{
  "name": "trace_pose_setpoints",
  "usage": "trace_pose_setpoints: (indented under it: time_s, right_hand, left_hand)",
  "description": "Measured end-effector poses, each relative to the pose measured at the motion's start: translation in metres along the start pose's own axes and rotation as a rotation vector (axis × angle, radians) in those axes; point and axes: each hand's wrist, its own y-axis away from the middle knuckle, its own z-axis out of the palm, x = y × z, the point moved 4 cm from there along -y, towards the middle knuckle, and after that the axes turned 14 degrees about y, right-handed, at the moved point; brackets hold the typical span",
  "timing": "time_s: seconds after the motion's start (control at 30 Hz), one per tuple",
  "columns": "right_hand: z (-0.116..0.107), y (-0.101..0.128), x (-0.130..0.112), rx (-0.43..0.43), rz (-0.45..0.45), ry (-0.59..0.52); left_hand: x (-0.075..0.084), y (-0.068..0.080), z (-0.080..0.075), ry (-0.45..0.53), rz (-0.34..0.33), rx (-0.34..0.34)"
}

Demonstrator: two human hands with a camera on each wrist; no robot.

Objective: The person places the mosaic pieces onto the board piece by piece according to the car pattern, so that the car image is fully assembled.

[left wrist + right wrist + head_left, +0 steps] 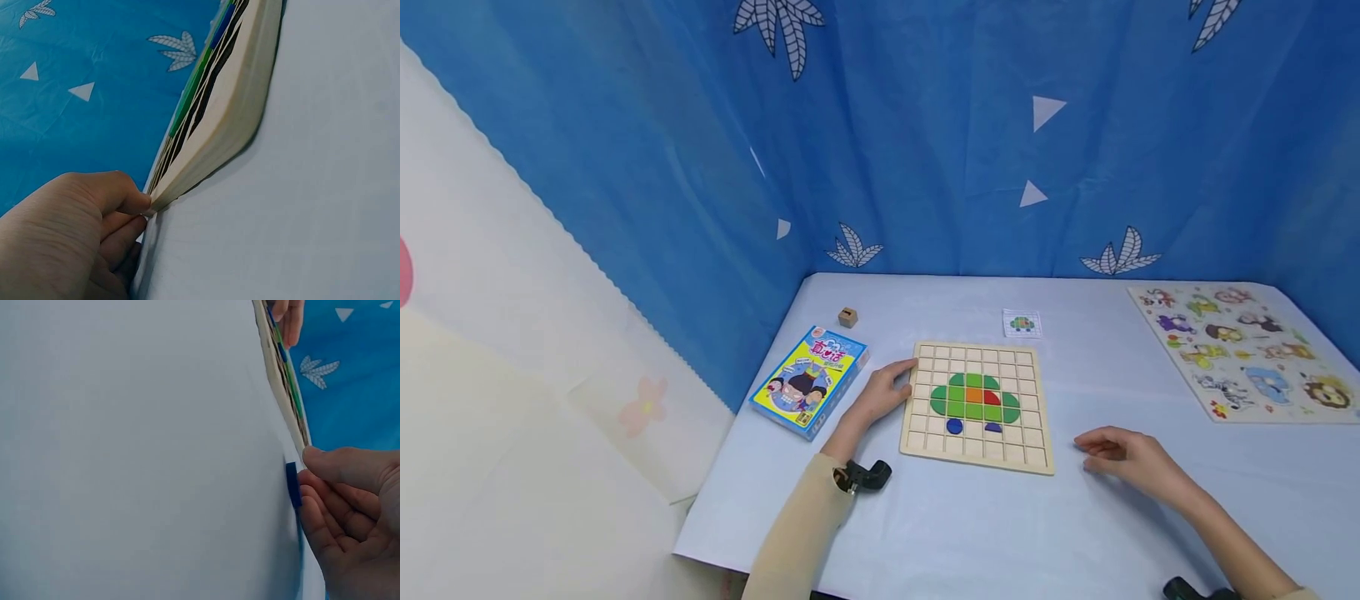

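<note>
A square wooden grid board (974, 450) lies on the table with green, orange, red and blue pieces set in its cells. Against its left edge rest the fingertips and thumb of my left hand (883, 392), also seen in the left wrist view. My right hand (1135, 462) hovers low over the table, right of the board, fingers loosely bent. In the right wrist view a small blue piece (292, 484) shows close by the fingertips of that hand; whether they touch it I cannot tell. From the head view this piece is hidden.
A picture card (1022, 323) with a matching pattern lies behind the board. To the left are a blue and yellow boxed game (808, 379) and a small wooden cube (847, 317). An animal puzzle board (1247, 354) lies at the right. A blue curtain (925, 167) hangs behind the table.
</note>
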Motion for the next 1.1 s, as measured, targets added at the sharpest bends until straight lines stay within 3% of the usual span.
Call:
trace_pose_setpoints:
  time_s: [0.63,0.9,1.1]
  right_hand:
    - [0.000,0.007,-0.007,0.143,-0.144,0.223]
    - [-0.003,-0.015,-0.037,0.142,-0.183,0.149]
    - [0.009,-0.034,-0.061,0.129,-0.215,0.065]
  left_hand:
    - [0.000,0.001,-0.002,0.001,-0.001,0.004]
    - [-0.002,0.001,-0.001,0.001,0.009,-0.001]
    - [0.000,0.001,0.000,0.000,0.014,-0.006]
